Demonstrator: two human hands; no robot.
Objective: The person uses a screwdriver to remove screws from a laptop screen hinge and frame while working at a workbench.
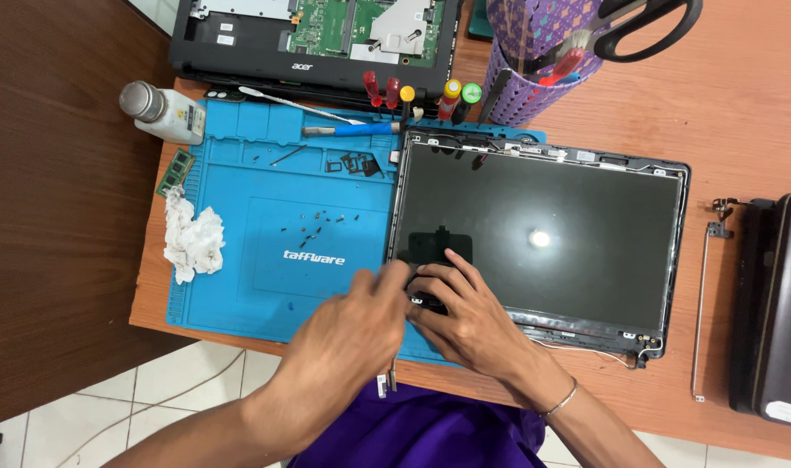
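The laptop screen lay half on the blue mat. At the screen's near left corner, the left hand and right hand met, fingers bunched together on its edge; small screws lay left of it

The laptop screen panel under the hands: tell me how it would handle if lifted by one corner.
The screen panel looks thin, wide and glassy, so it would probably flex and crack easily. Its bezel is off, leaving little to grip. Thin cables at its lower edge might snag.
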